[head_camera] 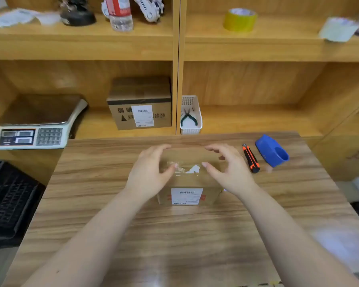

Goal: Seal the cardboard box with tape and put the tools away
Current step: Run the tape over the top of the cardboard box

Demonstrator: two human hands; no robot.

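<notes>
- A small brown cardboard box (190, 179) with a white barcode label on its near face sits on the wood-grain bench (174, 235), about midway between the left and right edges and closer to the far edge than the near one.
- The top of the box looks closed, with torn scraps of white label and old tape near its middle; blur hides whether fresh tape lies on the seam.
- The left hand (148, 172) curves over the left side of the box, fingers spread and bent, thumb pointing in over the top; it looks to be resting on the cardboard, not clamped on it.
- The right hand (230, 172) mirrors it at the right side, fingers loosely curled and apart, thumb over the top; whether it touches the box I cannot tell.
- An orange-and-black utility knife (251, 158) lies on the bench to the right of the box, near the far edge, pointing away.
- A blue plastic tape dispenser (272, 151) lies just beside the knife, nearer the far right corner.
- On the wooden shelving behind the bench, a roll of yellow tape (239, 20) sits on the upper shelf.
- A white plastic basket (192, 119) on the lower shelf holds green-handled pliers (187, 118).
- A second cardboard box (140, 103) and a white electronic scale (37, 123) stand on the lower shelf to the left.
</notes>
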